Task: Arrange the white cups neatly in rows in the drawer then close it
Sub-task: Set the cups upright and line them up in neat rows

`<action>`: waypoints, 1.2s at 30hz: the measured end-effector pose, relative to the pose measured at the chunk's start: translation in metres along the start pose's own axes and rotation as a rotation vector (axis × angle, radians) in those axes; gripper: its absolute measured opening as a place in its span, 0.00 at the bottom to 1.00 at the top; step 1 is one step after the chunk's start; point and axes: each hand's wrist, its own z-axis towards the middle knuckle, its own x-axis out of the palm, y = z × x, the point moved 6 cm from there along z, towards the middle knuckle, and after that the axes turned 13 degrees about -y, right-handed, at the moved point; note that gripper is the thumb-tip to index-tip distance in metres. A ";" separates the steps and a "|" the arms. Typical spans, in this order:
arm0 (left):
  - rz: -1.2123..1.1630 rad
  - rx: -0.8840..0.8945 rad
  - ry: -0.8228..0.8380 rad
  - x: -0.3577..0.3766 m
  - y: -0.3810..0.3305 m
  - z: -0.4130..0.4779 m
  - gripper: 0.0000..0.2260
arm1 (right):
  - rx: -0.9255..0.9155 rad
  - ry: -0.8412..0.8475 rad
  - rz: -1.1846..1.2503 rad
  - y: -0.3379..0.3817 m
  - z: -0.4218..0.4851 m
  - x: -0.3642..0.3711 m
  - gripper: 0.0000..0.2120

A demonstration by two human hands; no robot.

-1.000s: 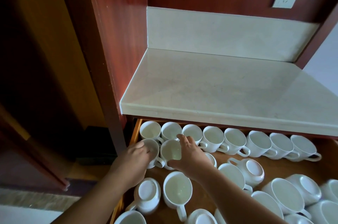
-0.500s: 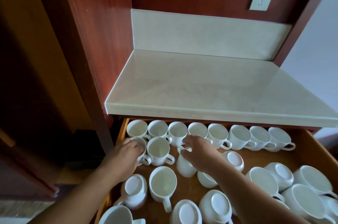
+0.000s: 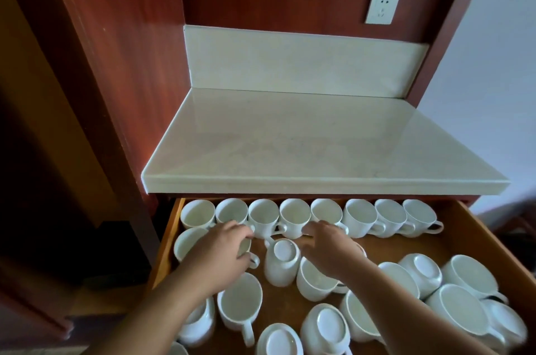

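Observation:
The wooden drawer (image 3: pixel 480 234) stands pulled out under the counter. Several upright white cups form a back row (image 3: pixel 359 218). In front of it, at the left, one upright cup (image 3: pixel 187 241) stands alone, and beside it my left hand (image 3: pixel 220 253) grips a second upright cup (image 3: pixel 246 248) by its rim. An upside-down cup (image 3: pixel 282 263) stands just right of that. My right hand (image 3: pixel 327 250) hovers beside the upside-down cup with fingers loosely stretched and nothing in them. Loose cups (image 3: pixel 461 311), some upright and some upside down, fill the drawer's front and right.
A pale stone countertop (image 3: pixel 319 146) overhangs the drawer's back. Red wooden panels flank it, with a wall socket (image 3: pixel 382 8) above. A strip of bare drawer floor (image 3: pixel 388 247) lies between the back row and the loose cups at the right.
My left hand shifted from the leftmost second-row cup to the one beside it. My right hand let go of the cup it was tipping, which now stands upside down.

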 end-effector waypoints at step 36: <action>-0.271 -0.382 -0.043 -0.015 -0.046 0.032 0.26 | 0.082 0.089 0.646 -0.010 -0.005 -0.033 0.40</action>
